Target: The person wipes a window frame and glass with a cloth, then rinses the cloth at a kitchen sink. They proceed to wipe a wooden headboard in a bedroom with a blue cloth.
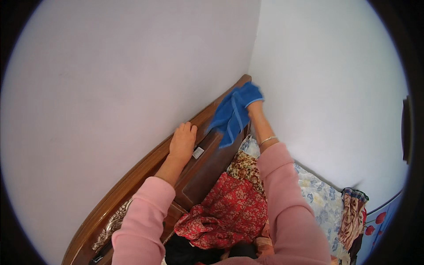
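A blue cloth (232, 112) with a lighter blue edge covers my right hand (252, 96) near the corner end of a brown wooden headboard (142, 165). The cloth hangs over the headboard's top and front, and the fingers beneath it are hidden. My left hand (183, 139) rests on the headboard's top edge, its fingers bent over the rim. Just beside it lies a small whitish item (198, 152) on the ledge. Silver-coloured carved ornament (112, 225) decorates the headboard at the lower left.
Walls meet behind the headboard's far end. Below lie a red floral fabric (232, 208), a brown floral fabric (243, 167) and a white-and-blue floral fabric (319, 198). Folded patterned textiles (352, 215) are at the right, and a dark object (406, 129) is on the right wall.
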Motion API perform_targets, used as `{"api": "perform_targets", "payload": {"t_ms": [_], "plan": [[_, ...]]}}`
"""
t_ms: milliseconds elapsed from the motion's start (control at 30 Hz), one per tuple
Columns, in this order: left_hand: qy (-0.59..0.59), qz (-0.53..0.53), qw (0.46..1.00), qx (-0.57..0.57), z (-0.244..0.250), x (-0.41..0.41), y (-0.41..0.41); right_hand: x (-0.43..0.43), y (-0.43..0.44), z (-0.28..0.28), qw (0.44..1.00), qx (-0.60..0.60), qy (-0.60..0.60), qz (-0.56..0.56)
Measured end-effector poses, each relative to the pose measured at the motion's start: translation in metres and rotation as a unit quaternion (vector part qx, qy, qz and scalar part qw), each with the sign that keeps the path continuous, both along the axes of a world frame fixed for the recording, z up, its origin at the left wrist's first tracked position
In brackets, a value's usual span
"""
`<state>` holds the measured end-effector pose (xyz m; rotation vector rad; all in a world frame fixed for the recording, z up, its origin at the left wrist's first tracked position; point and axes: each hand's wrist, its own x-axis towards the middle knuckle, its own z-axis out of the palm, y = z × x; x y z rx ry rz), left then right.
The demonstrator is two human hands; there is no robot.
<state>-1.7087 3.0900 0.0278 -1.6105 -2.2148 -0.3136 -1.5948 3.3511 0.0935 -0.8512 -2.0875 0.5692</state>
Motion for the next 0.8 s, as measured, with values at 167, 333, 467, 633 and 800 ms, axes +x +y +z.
{"api": "perform_targets", "payload": {"t_ms": [167,333,467,633,800], "plan": [[0.010,-0.015,0.999,0.030,-0.007,-0.002,-0.002,-0.022,0.050,-0.054,0.950,-0.042,0.299,0.077],[-0.043,0.020,0.999,0.007,-0.002,0.002,-0.001,-0.083,0.041,-0.166,0.873,-0.199,0.257,0.365],[-0.046,0.033,0.998,0.009,0.013,0.011,0.001,-0.074,0.058,-0.168,0.914,-0.069,0.203,0.345],[-0.002,0.032,0.997,-0.070,0.022,0.008,0.031,-0.065,0.107,-0.134,0.957,-0.019,0.118,0.263],[-0.012,-0.015,0.998,-0.061,0.007,-0.011,0.089,-0.071,0.211,-0.137,0.970,0.207,0.085,0.098]]}}
